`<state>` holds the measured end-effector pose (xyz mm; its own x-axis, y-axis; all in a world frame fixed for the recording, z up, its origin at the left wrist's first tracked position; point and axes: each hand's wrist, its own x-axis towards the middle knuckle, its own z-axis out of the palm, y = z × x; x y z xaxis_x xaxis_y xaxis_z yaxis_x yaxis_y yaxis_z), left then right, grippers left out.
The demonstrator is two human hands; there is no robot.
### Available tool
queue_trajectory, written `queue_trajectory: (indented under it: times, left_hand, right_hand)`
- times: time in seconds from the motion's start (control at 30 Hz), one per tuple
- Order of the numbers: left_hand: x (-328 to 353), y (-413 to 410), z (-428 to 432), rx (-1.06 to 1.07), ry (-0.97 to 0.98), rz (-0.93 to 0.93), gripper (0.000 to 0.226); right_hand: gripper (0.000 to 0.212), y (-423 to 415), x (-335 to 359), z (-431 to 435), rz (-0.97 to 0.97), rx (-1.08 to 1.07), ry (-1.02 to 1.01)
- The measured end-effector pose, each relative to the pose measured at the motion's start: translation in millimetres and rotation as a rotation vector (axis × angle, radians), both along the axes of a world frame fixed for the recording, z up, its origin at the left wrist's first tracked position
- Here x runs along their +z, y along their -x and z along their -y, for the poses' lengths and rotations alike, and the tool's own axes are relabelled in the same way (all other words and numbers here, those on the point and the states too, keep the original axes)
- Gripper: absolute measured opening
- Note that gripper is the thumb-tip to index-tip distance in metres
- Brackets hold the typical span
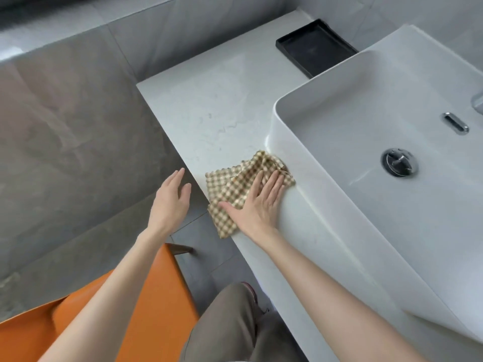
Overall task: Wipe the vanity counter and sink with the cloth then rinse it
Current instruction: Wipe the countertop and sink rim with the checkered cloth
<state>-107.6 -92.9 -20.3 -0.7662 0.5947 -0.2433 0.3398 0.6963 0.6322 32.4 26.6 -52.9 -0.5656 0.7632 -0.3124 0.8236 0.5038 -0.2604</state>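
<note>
A tan-and-white checked cloth [236, 184] lies crumpled on the pale stone vanity counter [214, 108], at its front edge and against the outer wall of the white basin sink [366, 95]. My right hand [257, 205] presses flat on the cloth with fingers spread, its little-finger side touching the sink wall. My left hand [171, 198] hovers open just off the counter's front edge, to the left of the cloth, holding nothing. The sink's chrome drain [399, 162] and overflow slot [455, 122] show inside the basin.
A black tray [313, 47] sits at the back of the counter beside the sink. Part of a chrome tap [478, 101] shows at the right edge. An orange chair [146, 304] stands below left, over a grey tiled floor. Grey tiled walls surround the counter.
</note>
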Motion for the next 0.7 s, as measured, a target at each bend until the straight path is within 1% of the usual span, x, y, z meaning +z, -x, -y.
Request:
queue_trajectory:
  times: [0.07, 0.13, 0.17, 0.27, 0.33, 0.4, 0.47, 0.6, 0.7]
  left_hand:
    - [-1.6, 14.9, -14.6, 0.139, -0.015, 0.198, 0.059]
    - [-1.4, 31.4, -36.1, 0.313, -0.077, 0.415, 0.066]
    - [-0.4, 37.4, -45.4, 0.347, -0.100, 0.477, 0.066]
    - [-3.0, 52.7, -61.4, 0.387, -0.150, 0.619, 0.051]
    - [-5.8, 64.8, -61.4, 0.422, -0.167, 0.713, 0.052]
    - [-9.9, 76.0, -56.1, 0.442, -0.167, 0.773, 0.060]
    - [-12.3, 84.7, -52.8, 0.451, -0.176, 0.778, 0.063]
    - [-16.4, 103.0, -49.6, 0.416, -0.195, 0.780, 0.065]
    - [-17.5, 122.4, -46.9, 0.389, -0.196, 0.777, 0.062]
  right_hand:
    - [0.127, 18.6, -3.3, -4.0, -0.015, 0.004, -0.046]
    - [0.126, 33.8, -3.7, -7.2, 0.013, 0.041, -0.074]
    - [0.126, 39.7, -3.6, -8.4, 0.029, 0.057, -0.073]
    - [0.126, 53.1, -6.1, -12.7, 0.050, 0.099, -0.077]
    - [0.126, 57.0, -6.4, -13.8, 0.051, 0.115, -0.072]
    - [0.125, 57.3, -8.0, -15.5, 0.059, 0.141, -0.073]
    - [0.125, 57.5, -10.1, -18.0, 0.068, 0.158, -0.084]
    - [0.127, 57.3, -8.3, -26.1, 0.090, 0.126, -0.114]
    - [0.128, 67.5, -6.0, -33.1, 0.119, 0.068, -0.100]
